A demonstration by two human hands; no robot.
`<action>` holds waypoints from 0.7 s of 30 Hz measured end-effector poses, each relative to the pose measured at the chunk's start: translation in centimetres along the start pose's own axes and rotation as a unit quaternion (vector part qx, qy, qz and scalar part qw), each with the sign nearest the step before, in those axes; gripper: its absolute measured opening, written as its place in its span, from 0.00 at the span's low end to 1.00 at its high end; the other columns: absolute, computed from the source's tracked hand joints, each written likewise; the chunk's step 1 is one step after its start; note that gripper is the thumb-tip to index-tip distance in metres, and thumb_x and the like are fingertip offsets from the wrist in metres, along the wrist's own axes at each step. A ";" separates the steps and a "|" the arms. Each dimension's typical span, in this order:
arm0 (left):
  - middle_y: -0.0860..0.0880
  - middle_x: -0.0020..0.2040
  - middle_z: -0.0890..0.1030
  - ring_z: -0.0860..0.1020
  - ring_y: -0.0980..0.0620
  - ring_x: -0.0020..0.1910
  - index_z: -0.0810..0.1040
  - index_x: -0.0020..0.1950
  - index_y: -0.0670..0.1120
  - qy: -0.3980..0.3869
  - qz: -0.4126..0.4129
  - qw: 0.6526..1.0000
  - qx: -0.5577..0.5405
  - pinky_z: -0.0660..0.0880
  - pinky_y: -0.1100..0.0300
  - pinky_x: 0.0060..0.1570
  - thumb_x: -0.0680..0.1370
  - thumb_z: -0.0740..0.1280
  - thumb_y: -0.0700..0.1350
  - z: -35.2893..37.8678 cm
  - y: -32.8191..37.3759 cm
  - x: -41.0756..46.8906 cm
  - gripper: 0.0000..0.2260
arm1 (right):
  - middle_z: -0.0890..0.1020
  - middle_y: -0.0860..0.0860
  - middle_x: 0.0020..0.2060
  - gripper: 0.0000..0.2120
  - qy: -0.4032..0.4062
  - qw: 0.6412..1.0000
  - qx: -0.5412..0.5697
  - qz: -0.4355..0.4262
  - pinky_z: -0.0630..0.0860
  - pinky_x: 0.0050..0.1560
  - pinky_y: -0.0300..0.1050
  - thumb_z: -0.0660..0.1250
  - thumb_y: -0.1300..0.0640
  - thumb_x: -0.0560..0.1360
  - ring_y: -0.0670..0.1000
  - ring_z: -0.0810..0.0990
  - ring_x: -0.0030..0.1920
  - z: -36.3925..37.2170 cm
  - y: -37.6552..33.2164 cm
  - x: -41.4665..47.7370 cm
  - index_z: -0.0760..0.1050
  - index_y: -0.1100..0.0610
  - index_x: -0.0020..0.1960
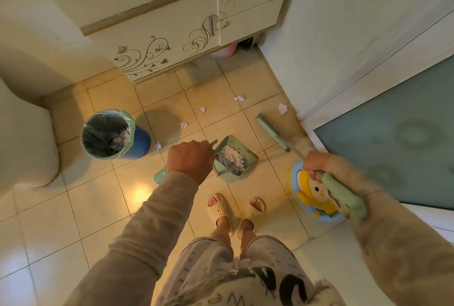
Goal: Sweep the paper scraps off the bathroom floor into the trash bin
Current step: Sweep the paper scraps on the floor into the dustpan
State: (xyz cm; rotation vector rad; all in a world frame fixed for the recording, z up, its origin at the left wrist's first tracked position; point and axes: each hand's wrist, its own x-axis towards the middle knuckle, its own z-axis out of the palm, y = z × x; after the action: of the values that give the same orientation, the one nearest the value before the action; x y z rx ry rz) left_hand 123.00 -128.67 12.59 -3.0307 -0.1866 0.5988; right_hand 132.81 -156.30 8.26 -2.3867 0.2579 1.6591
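Clamped in a fist, the left hand [190, 159] grips the green handle of the dustpan [234, 158], knuckles up, the handle's end poking out below the wrist. Closed too is the right hand [315, 163], its fingers wrapped round the thin shaft of the broom [271, 132], just above the thick green grip that runs back along the forearm. Both arms wear beige sleeves.

Nearest the camera, two feet in pale slippers [235, 210] stand on the tiled floor [98, 207]. Right of them, near the frosted glass door [393, 138], sits a small blue stool with a yellow cartoon chick [312, 195], partly hidden by the right hand and the broom grip.

Just ahead of the feet, the dustpan is tilted, its tray holding a heap of crumpled paper scraps [231, 158]. The broom's narrow green head lies on the floor beyond and to the right of the pan, close to the door frame.

Left of the pan stands the trash bin [115, 135], blue, lined with a clear greenish bag, crumpled paper already inside. One scrap [158, 145] lies just beside its base.

Farther out, loose scraps dot the tiles: one [183, 124] between bin and pan, another [203, 110] beyond it, one [240, 97] toward the cabinet [172, 35], and one [282, 108] near the wall by the door. The cabinet, with gold floral scrollwork, closes the far edge of the floor.
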 end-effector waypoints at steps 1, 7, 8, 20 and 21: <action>0.53 0.27 0.66 0.75 0.48 0.32 0.78 0.49 0.48 0.000 0.000 1.000 -0.002 0.67 0.59 0.33 0.79 0.60 0.53 -0.1 -0.1 0.1 0.12 | 0.68 0.46 0.10 0.18 -0.018 0.999 -0.026 -0.016 0.67 0.22 0.31 0.59 0.70 0.73 0.46 0.71 0.21 0.9 1.0 0.2 0.67 0.58 0.26; 0.49 0.38 0.81 0.82 0.46 0.39 0.79 0.49 0.48 0.014 0.009 1.000 -0.009 0.69 0.59 0.36 0.79 0.60 0.54 -0.3 -0.8 0.8 0.13 | 0.70 0.55 0.24 0.10 0.028 0.995 0.094 -0.018 0.66 0.17 0.32 0.58 0.68 0.73 0.44 0.68 0.17 2.9 6.3 -1.1 0.72 0.70 0.52; 0.49 0.38 0.82 0.82 0.46 0.40 0.79 0.49 0.48 0.016 0.010 1.000 -0.008 0.69 0.59 0.35 0.79 0.60 0.54 -0.3 -0.9 0.9 0.13 | 0.71 0.55 0.25 0.14 0.034 0.994 0.104 -0.016 0.66 0.17 0.32 0.58 0.68 0.73 0.44 0.68 0.16 2.6 6.6 -0.8 0.72 0.73 0.56; 0.53 0.25 0.63 0.71 0.48 0.29 0.78 0.48 0.47 0.025 0.012 1.000 -0.002 0.65 0.59 0.32 0.79 0.60 0.54 1.0 -1.0 0.5 0.13 | 0.76 0.67 0.60 0.05 0.151 0.989 0.011 0.008 0.73 0.49 0.47 0.67 0.71 0.70 0.62 0.77 0.56 -3.3 -3.9 7.3 0.75 0.73 0.45; 0.53 0.25 0.63 0.71 0.48 0.29 0.78 0.48 0.47 0.025 0.013 1.000 -0.004 0.65 0.59 0.32 0.79 0.60 0.54 1.0 -1.0 0.5 0.13 | 0.76 0.67 0.59 0.03 0.154 0.988 0.022 0.013 0.74 0.51 0.48 0.67 0.70 0.71 0.62 0.76 0.59 -3.4 -4.5 7.9 0.74 0.71 0.40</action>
State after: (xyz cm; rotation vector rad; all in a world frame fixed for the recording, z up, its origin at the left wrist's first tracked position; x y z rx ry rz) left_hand 122.94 -127.56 11.52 -3.0556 -0.1489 0.5235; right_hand 139.82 -153.07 2.36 -2.6094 0.3741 1.2735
